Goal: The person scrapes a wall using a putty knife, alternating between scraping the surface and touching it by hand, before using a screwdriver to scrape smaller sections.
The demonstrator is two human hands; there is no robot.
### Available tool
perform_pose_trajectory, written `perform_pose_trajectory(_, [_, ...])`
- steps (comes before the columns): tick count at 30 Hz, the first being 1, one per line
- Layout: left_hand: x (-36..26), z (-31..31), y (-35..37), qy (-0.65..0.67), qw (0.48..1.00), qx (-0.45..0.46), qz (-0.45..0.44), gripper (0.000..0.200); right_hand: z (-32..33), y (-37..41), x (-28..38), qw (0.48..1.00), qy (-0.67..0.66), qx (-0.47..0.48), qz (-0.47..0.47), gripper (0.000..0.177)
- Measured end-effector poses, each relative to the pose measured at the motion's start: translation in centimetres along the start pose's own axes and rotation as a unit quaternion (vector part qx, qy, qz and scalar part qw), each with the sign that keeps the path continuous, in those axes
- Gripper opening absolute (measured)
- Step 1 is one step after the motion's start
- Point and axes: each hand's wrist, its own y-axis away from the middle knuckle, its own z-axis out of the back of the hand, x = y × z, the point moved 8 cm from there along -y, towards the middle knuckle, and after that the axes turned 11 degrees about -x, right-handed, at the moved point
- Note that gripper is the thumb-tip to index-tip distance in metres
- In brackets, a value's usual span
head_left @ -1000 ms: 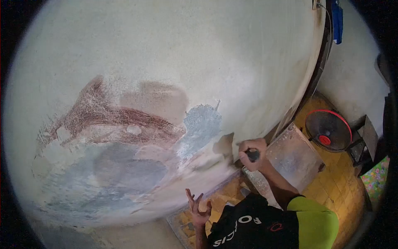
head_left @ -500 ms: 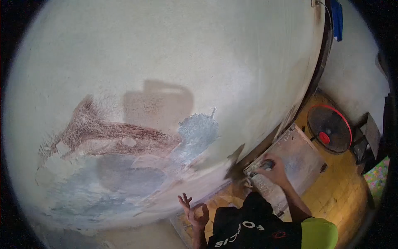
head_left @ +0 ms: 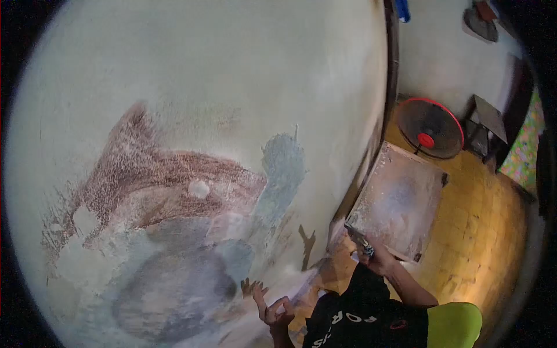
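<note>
My right hand (head_left: 380,260) is closed around a small hand tool (head_left: 360,239), whose narrow end points up and left over the near corner of a worn, stained board (head_left: 400,197). Lower down, near the wall, my left hand (head_left: 270,304) is raised with several fingers spread, and no object shows clearly in it. Beside it the pale wall (head_left: 232,69) carries a rough reddish-brown patch (head_left: 174,180) and blue-grey patches (head_left: 284,174).
A round fan with a red rim (head_left: 430,127) stands past the board on the yellow tiled floor (head_left: 470,232). Right of it are a dark stand (head_left: 484,127) and a flowered cloth (head_left: 525,145). A dark strip (head_left: 391,58) edges the wall.
The view has shifted, so the board and fan appear further left and higher. My right hand has moved back from over the board to its near edge, and the tool now shows more clearly.
</note>
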Motion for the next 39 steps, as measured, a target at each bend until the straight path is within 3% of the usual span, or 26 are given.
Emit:
perform_pose_trajectory(2, [1.5, 1.2, 0.4, -0.004, 1.0, 0.026, -0.003, 0.009, -1.7, 1.3, -3.8, 0.999, -0.024, 0.026, -0.039, 0.042])
perform_pose_trajectory(4, [-0.2, 2.1, -1.5, -0.002, 0.996, 0.017, -0.089, 0.01, -2.9, 2.3, -7.0, 0.993, -0.039, 0.083, -0.071, 0.05])
perform_pose_trajectory(8, [-0.3, 1.4, -2.0, 0.014, 0.984, 0.081, -0.156, 0.018, -5.6, 5.5, -7.8, 0.985, -0.094, 0.143, -0.009, 0.051])
perform_pose_trajectory(11, [-2.5, 1.9, -4.7, 0.018, 0.981, 0.065, -0.184, 0.022, -7.0, 7.0, -5.2, 0.984, 0.056, 0.135, 0.105, 0.051])
perform_pose_trajectory(12, [-3.6, 1.8, -5.8, 0.019, 0.979, 0.06, -0.193, 0.023, -7.6, 7.2, -3.5, 0.977, 0.102, 0.091, 0.163, 0.043])
perform_pose_trajectory(15, [-4.6, 2.0, -7.5, 0.027, 0.977, 0.016, -0.211, 0.025, -10.1, 7.7, 1.5, 0.934, 0.207, 0.088, 0.277, 0.037])
perform_pose_trajectory(17, [-3.2, 2.2, -7.2, 0.035, 0.977, -0.044, -0.206, 0.026, -10.2, 5.1, 2.4, 0.941, 0.212, 0.096, 0.246, 0.035])
perform_pose_trajectory(20, [4.2, 2.4, -4.0, 0.066, 0.981, 0.021, -0.18, 0.03, -14.2, 7.4, 6.4, 0.942, 0.116, 0.111, 0.295, 0.052])
perform_pose_trajectory(23, [6.5, 2.6, -3.7, 0.045, 0.981, 0.052, -0.181, 0.03, -16.1, 6.6, 8.1, 0.911, 0.186, 0.077, 0.359, 0.072])
perform_pose_trajectory(24, [6.6, 2.4, -3.9, 0.024, 0.98, 0.052, -0.189, 0.03, -16.3, 5.7, 7.8, 0.911, 0.214, 0.075, 0.345, 0.073])
perform_pose_trajectory(27, [6.9, 1.8, -4.5, -0.034, 0.974, 0.053, -0.217, 0.03, -18.2, 5.9, 9.4, 0.812, 0.329, 0.038, 0.48, 0.074])
perform_pose_trajectory(29, [7.3, 1.8, -4.8, -0.066, 0.969, 0.055, -0.231, 0.031, -18.5, 5.2, 8.9, 0.815, 0.332, 0.043, 0.473, 0.074])
perform_pose_trajectory(34, [8.0, 2.1, -4.7, -0.119, 0.958, 0.067, -0.251, 0.031, -19.3, 5.1, 9.4, 0.766, 0.317, 0.032, 0.558, 0.073])
perform_pose_trajectory(39, [8.5, 2.6, -3.9, -0.158, 0.945, 0.085, -0.272, 0.031, -20.5, 5.5, 10.4, 0.864, 0.274, 0.052, 0.42, 0.06])
